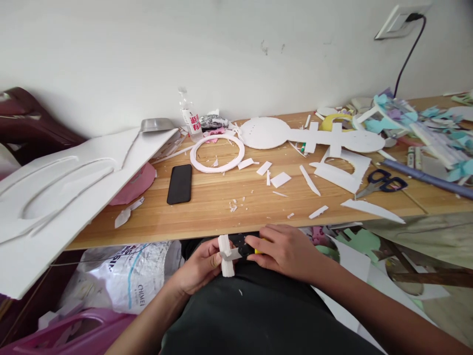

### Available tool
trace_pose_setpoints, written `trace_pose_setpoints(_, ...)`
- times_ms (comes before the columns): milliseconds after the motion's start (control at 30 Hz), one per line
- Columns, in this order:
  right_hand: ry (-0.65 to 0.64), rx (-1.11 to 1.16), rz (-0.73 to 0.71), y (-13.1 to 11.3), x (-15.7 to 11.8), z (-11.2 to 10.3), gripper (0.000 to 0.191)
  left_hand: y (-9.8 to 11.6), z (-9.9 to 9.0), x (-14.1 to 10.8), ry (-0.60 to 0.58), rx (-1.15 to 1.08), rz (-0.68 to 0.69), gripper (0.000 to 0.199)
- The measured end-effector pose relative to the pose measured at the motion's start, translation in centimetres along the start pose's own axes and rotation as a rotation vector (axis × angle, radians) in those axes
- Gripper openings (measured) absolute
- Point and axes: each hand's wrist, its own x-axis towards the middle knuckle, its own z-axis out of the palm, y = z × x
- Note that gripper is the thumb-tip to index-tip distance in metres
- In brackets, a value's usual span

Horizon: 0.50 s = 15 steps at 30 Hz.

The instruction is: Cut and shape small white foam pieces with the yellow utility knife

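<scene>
Over my lap, my left hand is closed on a small white foam piece, pinched upright between thumb and fingers. My right hand grips a utility knife, its yellow and dark handle mostly covered by my fingers. The knife's grey blade points left and crosses the middle of the foam piece; whether it has cut in, I cannot tell. Above both hands runs the front edge of the wooden table, with small white crumbs and cut strips lying on it.
On the table are a black phone, a white foam ring, a plastic bottle, a long white foam shape and scissors. A large foam board juts over the left edge. Coloured scraps pile up at right.
</scene>
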Motion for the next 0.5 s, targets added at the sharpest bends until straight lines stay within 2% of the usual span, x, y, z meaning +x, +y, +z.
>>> trace_pose_setpoints(233,0.019,-0.007,-0.005,-0.7,0.6,-0.3,0.03,0.3,0.5,0.1,0.008,0.061,0.01,0.035)
trace_pose_setpoints(500,-0.002,-0.007,0.02,0.3,-0.2,-0.5,0.028,0.1,0.2,0.1,0.007,0.076,-0.025,0.036)
